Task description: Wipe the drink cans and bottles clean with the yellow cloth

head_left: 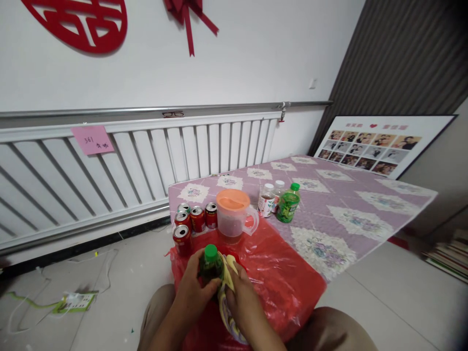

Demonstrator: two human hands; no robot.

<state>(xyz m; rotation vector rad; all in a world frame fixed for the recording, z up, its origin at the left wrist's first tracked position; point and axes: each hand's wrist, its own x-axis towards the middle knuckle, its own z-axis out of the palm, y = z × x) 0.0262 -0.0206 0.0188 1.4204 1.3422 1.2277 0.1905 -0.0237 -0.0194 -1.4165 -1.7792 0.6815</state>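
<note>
My left hand (192, 287) is wrapped round a green-capped drink bottle (211, 261), which stands upright near my lap. On the bottle's right side my right hand (244, 297) grips a yellow and purple patterned cloth (227, 282) against it. The label and lower part of the bottle are hidden by my fingers and the cloth. Just beyond them sits a clear plastic pitcher (232, 222) with an orange lid and some amber liquid low inside. Several opened drink cans (182, 236), mostly red, are grouped to its left.
A red plastic sheet (278, 278) covers the near surface. On the patterned tablecloth (321, 195) stand two white-capped bottles (266, 201) and another green-capped bottle (288, 204). A white radiator (153, 156) lines the wall; a photo board (380, 146) leans at the right. Litter (76, 301) lies on the floor.
</note>
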